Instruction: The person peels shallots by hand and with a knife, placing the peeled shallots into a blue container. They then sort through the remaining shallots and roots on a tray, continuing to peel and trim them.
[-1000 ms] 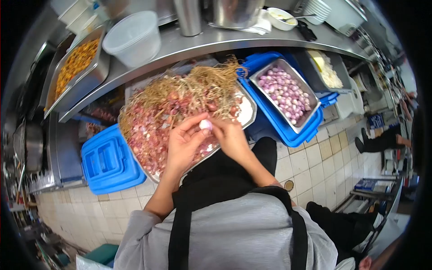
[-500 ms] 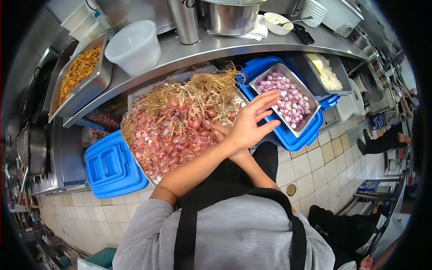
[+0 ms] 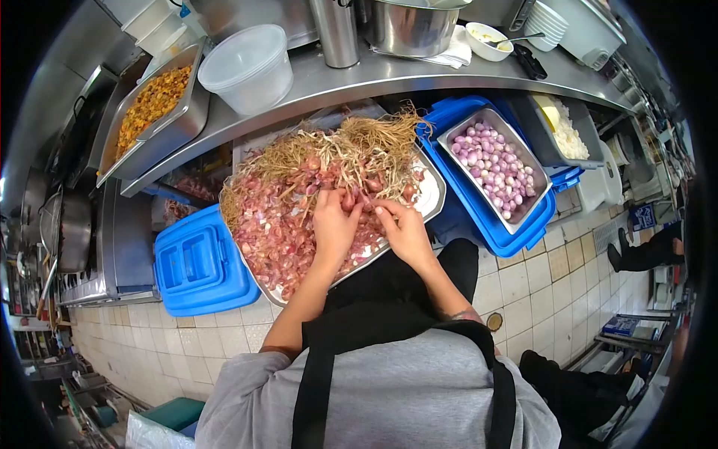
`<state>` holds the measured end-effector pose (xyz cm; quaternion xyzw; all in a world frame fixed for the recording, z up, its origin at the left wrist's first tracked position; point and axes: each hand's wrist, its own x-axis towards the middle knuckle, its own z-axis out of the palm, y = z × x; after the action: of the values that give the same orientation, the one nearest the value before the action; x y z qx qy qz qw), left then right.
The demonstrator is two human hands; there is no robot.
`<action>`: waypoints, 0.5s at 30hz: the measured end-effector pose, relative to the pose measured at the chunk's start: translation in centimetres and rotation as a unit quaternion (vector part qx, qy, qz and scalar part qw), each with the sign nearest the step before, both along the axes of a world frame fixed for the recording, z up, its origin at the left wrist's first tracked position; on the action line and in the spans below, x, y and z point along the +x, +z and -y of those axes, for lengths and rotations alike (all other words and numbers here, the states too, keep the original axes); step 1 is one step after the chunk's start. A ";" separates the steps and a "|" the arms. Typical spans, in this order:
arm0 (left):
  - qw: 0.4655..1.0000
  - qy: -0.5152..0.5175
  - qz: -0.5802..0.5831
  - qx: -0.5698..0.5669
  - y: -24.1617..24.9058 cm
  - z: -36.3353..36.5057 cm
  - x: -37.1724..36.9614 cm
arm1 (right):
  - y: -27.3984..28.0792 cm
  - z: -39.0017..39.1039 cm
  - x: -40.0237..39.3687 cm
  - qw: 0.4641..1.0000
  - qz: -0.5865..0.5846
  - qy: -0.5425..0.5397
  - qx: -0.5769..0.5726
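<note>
Over a metal tray [image 3: 431, 196] heaped with shallots and loose papery skins, my two hands work close together. Fingers and thumb of my left hand [image 3: 334, 228] are closed on a reddish shallot [image 3: 348, 201]. My right hand [image 3: 404, 233] is just to its right, thumb and forefinger pinched close to that shallot; what lies between those fingertips is too small to make out. Dry shallot roots and stalks [image 3: 381, 137] form a tangle at the tray's back, and red skins [image 3: 280, 247] cover its left and front. Peeled purple-white shallots [image 3: 493, 165] fill a steel pan [image 3: 536, 196] to the right.
Blue lidded bins [image 3: 206, 262] stand at the tray's left and under the pan. The steel counter [image 3: 404, 72] ahead holds a clear plastic tub [image 3: 250, 71], a pot [image 3: 411, 28] and a bowl [image 3: 490, 43]. Another person's dark-clad leg [image 3: 649, 245] shows at far right.
My left hand, earlier open and stretched across my right arm beside the pan of peeled shallots, has come back left to the heap and closed on a shallot. The view has shifted slightly.
</note>
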<state>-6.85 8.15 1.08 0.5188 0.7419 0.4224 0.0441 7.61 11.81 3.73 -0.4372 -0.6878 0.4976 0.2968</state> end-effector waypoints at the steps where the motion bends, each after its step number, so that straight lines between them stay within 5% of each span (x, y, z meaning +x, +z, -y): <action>1: 1.000 0.016 -0.018 0.000 -0.1 -0.2 0.1 | -0.1 0.0 -0.2 1.000 -0.006 0.004 0.018; 15: 0.994 0.036 0.086 0.049 0.4 2.4 -1.3 | -4.0 -1.1 -3.9 0.996 -0.047 0.079 0.002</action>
<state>-8.20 5.71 1.47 0.4547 0.7321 0.5028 0.0668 3.68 12.87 -0.24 -0.3573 -0.7065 0.5379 0.2895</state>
